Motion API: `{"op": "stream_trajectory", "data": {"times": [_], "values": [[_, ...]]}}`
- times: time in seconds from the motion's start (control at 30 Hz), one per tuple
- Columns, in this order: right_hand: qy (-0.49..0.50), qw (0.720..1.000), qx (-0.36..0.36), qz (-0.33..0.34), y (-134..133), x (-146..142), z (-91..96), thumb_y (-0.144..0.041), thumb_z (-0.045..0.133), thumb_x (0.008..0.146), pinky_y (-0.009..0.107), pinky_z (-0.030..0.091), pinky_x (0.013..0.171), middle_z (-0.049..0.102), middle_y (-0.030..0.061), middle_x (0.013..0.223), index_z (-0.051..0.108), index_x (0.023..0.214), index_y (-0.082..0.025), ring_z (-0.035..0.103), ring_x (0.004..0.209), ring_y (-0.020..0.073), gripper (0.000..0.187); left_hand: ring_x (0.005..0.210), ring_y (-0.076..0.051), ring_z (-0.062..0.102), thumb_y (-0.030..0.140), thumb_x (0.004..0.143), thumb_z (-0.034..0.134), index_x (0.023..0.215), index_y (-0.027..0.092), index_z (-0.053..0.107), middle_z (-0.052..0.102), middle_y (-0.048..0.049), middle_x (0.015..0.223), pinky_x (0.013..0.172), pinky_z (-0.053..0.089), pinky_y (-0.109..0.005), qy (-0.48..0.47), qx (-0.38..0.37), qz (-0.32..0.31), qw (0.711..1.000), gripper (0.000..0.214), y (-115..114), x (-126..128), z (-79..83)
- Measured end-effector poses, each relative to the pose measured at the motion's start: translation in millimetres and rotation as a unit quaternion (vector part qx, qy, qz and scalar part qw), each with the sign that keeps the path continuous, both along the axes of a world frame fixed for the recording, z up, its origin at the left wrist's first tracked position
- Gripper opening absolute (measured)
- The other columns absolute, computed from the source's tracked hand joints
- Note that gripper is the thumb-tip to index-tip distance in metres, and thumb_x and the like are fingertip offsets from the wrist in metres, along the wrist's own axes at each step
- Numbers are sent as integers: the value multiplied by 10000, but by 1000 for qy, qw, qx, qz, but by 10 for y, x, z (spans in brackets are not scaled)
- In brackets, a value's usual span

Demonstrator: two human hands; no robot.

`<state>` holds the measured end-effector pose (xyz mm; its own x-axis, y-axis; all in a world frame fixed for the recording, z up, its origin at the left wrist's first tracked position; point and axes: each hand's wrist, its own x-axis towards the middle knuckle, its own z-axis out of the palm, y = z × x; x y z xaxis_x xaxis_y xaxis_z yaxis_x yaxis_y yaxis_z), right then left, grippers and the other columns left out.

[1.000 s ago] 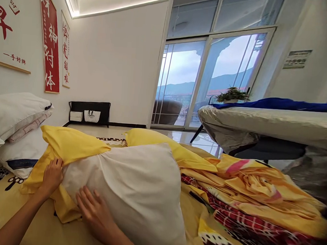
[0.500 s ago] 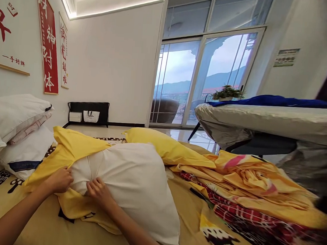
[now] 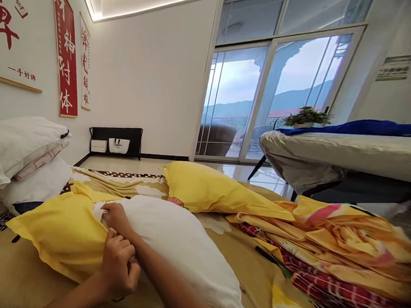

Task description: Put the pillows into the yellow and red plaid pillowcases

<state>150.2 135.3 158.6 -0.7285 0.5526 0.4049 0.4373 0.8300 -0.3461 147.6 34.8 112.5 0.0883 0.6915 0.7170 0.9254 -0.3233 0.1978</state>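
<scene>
A white pillow [image 3: 182, 245] lies on the patterned bedding, its left end inside a yellow pillowcase [image 3: 68, 234]. My left hand [image 3: 119, 262] is closed in a fist at the case's opening, on the near side, with gathered cloth in it. Just above it, my right hand [image 3: 117, 219] is curled over the pillow's top near the same opening, fingers closed on white fabric. My right forearm crosses in front of the pillow. The fingertips of both hands are partly hidden.
Behind lies a yellow-covered pillow [image 3: 203, 186]. Stacked white pillows [image 3: 28, 148] sit at left. Crumpled orange bedding [image 3: 335, 241] lies over red plaid cloth [image 3: 343, 290] at right. Beyond stands a plastic-wrapped mattress [image 3: 352, 151] with blue cloth and a potted plant [image 3: 307, 117].
The yellow case now covers the pillow's left end and looks fuller. My left hand has moved right and nearer, beside my right hand, which has shifted slightly up. The view has turned slightly left.
</scene>
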Motion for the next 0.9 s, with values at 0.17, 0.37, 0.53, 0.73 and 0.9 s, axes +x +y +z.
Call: {"op": "stream_trajectory", "data": {"times": [0.17,0.37,0.53,0.73,0.9], "values": [[-48,988,-112,91,-60,203,-264,-262,503,781,210,450,590,681,-47,683,750,809,-130,610,698,178,281,640,-171,453,208,545,571,567,173,430,520,-34,585,659,300,-342,88,9,-93,992,147,-74,43,-279],[-54,989,-139,9,651,1063,353,-497,577,779,341,450,898,659,91,1146,657,1138,-193,597,1045,234,477,848,-178,505,210,776,538,828,181,501,596,-26,846,820,315,-346,248,-108,-130,954,70,-356,-174,-96],[-92,965,-104,-225,877,1374,140,-505,583,786,510,423,835,646,257,1075,632,1081,-57,606,1006,370,538,908,-153,528,242,863,493,895,226,535,612,5,912,875,334,-309,269,-163,-197,929,55,-401,-394,159],[-82,972,2,-219,375,1325,62,-489,582,803,322,403,736,689,125,991,637,938,-164,619,949,278,356,1113,-275,468,146,745,498,1228,174,491,520,-135,1252,909,367,-408,141,-119,128,975,483,175,-837,638],[-74,967,137,-202,-155,1405,214,-459,562,844,289,338,664,699,70,770,629,821,-192,613,751,234,276,1079,-312,489,85,782,427,1106,127,572,564,-184,1161,872,371,-465,216,-129,159,955,358,533,-899,979]]}}
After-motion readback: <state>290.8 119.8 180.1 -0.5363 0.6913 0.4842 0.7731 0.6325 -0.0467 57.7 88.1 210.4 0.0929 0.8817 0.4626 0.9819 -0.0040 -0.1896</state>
